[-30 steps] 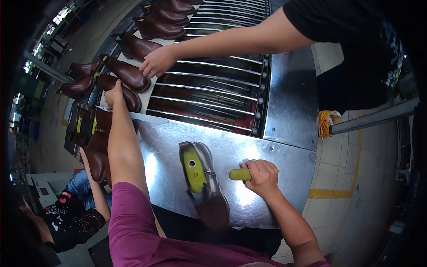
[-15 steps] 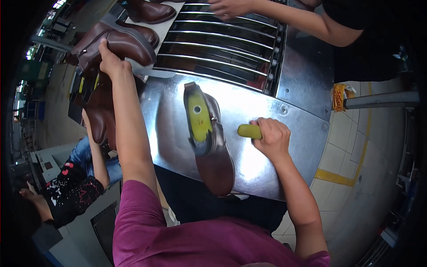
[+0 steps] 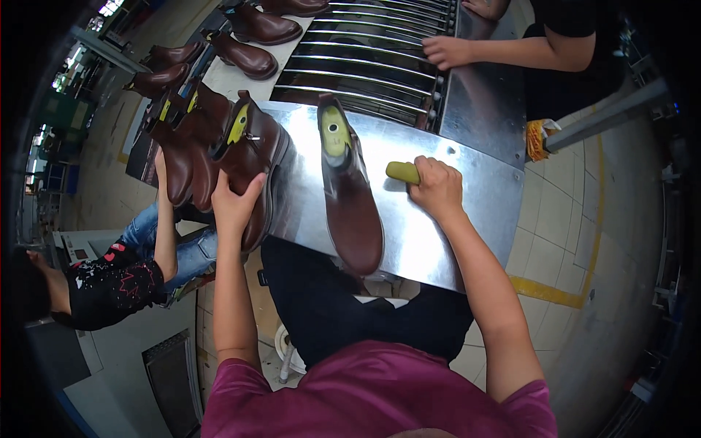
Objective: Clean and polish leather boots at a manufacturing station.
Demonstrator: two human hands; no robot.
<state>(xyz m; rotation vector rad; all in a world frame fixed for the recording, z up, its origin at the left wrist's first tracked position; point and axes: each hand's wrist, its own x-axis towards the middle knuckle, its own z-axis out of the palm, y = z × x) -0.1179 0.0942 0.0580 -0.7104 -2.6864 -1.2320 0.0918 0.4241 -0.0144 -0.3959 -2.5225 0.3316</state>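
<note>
My left hand (image 3: 235, 204) grips a dark brown ankle boot (image 3: 264, 150) at its front part, thumb and fingers spread around it. Its zip and yellow-green lining show, and its toe points toward me. Whether its sole rests on the metal table (image 3: 296, 120) I cannot tell. A second brown boot (image 3: 352, 219) stands in the middle of the table, toe toward me, with a yellow-green insole in its shaft. To the right of it, my right hand (image 3: 437, 188) is closed around an olive-green piece with a rounded end (image 3: 401, 172), the rest of which the fingers hide.
Several brown boots (image 3: 175, 157) stand close together at the left, and others (image 3: 252, 58) sit on a white board beyond. Metal rollers (image 3: 365, 69) run behind the table. One co-worker's hand (image 3: 447, 52) is over the rollers' right side; another person (image 3: 117, 281) works at the left.
My left hand has brought its boot from the far left toward me and turned it toe-first. The right hand keeps the olive-green piece. The far co-worker's hand has moved right.
</note>
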